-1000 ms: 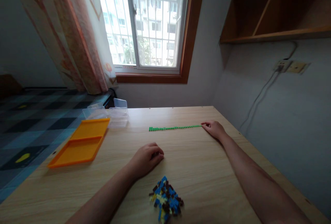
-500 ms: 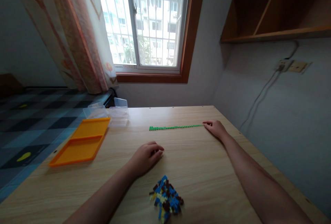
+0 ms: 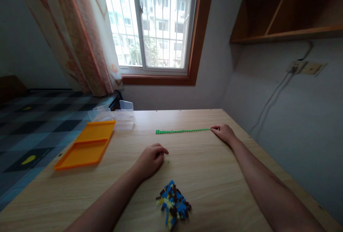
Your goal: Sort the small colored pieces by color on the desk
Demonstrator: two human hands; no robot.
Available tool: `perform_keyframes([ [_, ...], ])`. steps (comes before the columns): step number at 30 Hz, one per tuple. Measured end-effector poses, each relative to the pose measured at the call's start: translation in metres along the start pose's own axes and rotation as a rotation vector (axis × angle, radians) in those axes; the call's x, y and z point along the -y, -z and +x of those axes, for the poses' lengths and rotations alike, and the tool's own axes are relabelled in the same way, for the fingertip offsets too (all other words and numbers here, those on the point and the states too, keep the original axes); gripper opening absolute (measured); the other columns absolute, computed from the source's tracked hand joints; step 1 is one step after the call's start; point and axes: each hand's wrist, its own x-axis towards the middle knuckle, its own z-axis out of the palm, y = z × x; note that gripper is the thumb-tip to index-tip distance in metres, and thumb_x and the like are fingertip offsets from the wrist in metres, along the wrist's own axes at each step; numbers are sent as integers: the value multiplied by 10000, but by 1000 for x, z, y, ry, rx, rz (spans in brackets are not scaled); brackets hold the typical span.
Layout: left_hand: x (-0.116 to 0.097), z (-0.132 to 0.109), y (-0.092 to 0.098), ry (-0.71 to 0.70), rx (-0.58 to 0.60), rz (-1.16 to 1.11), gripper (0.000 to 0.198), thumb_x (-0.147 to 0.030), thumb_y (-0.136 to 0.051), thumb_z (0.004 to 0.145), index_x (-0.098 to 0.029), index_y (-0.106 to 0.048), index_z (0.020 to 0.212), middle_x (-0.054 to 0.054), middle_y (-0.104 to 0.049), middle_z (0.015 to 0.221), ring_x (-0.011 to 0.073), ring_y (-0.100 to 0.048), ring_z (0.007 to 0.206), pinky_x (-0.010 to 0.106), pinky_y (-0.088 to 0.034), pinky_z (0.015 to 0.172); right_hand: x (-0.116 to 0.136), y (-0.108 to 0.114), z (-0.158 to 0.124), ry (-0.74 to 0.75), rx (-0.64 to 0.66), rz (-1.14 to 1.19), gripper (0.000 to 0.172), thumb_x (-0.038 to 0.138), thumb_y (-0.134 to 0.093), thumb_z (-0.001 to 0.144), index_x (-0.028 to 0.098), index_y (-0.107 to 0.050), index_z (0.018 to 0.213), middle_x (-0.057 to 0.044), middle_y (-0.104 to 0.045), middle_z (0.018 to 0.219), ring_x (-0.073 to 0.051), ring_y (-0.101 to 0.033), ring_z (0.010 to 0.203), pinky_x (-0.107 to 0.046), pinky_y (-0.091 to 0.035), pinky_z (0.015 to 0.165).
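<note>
A long row of small green pieces [image 3: 177,131] runs across the far part of the wooden table. At its right end is my right hand [image 3: 223,132], its fingertips pinched; whether a piece is between them is too small to tell. My left hand [image 3: 152,157] rests on the table nearer to me, index finger stretched out and apart from the thumb, holding nothing. Just beside it lies a tiny green piece [image 3: 168,161]. Below that hand sits a heap of blue, brown and yellow pieces [image 3: 174,203].
At the left of the table [image 3: 203,182] lies an orange two-part tray [image 3: 87,153]. Behind it stand clear plastic boxes [image 3: 124,119]. A checkered bed is beyond the left edge, and a wall with a shelf [image 3: 289,33] is on the right.
My left hand has drawn back slightly and its fingers have parted, and the tiny green piece now shows beside it. My right hand has stayed at the row's end. The view has shifted a little.
</note>
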Motion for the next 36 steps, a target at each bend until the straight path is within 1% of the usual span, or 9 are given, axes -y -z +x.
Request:
perform_keyframes([
  [8,-1,0,2,-3,32,-5,289,-28,-513,756,-185,-753,790,28,-668,835,147,-619,778,257,-464,759,10,6,-4,42,-86,17,319,405,-569,861,205,-801,949,-74,-778,941,-227,-695,845,-301,-493,737],
  [11,-1,1,1,-12,54,-19,300,-3,-516,727,-188,-749,690,26,-659,815,144,-622,789,256,-469,786,32,15,-4,132,-147,56,312,399,-567,874,194,-795,932,-78,-771,929,-211,-673,800,-301,-480,731],
  [13,-1,1,0,-19,62,-16,314,0,-516,724,-195,-751,653,25,-652,803,143,-621,786,259,-473,798,57,22,-6,224,-158,104,303,402,-581,880,188,-794,906,-75,-764,868,-191,-646,723,-295,-465,692],
  [15,0,0,-1,-22,69,-6,325,-3,-517,726,-203,-764,660,25,-651,802,143,-620,779,264,-478,798,88,27,-11,317,-57,146,287,402,-599,884,193,-795,902,-65,-754,817,-170,-617,665,-281,-445,646],
  [18,-1,-1,-2,-29,75,6,335,-5,-519,716,-213,-780,688,27,-655,812,149,-622,783,273,-484,800,137,25,-30,478,201,232,231,352,-622,886,202,-798,899,-54,-742,790,-150,-610,656,-255,-426,620],
  [23,-1,0,0,-12,-11,-18,318,-22,-517,718,-206,-775,700,28,-666,808,154,-624,785,282,-484,799,192,-4,-73,609,334,367,136,237,-676,843,209,-797,900,-32,-715,770,-127,-615,651,-233,-440,635],
  [29,5,3,5,115,-191,-30,275,-52,-500,725,-179,-733,655,28,-672,761,161,-613,744,290,-468,748,208,-32,-100,623,284,279,182,208,-673,836,253,-792,966,-20,-718,833,-138,-634,721,-246,-444,711],
  [33,7,4,4,115,-206,-30,258,-57,-504,719,-177,-724,658,29,-679,768,168,-617,763,295,-470,766,210,-37,-99,599,280,289,146,200,-665,834,244,-798,877,-23,-721,818,-148,-637,743,-255,-439,717],
  [36,6,4,4,104,-202,-30,259,-51,-503,719,-181,-720,661,24,-684,765,167,-618,758,295,-477,769,209,-36,-95,528,328,457,119,204,-682,815,216,-798,841,-34,-720,783,-146,-614,712,-262,-440,692],
])
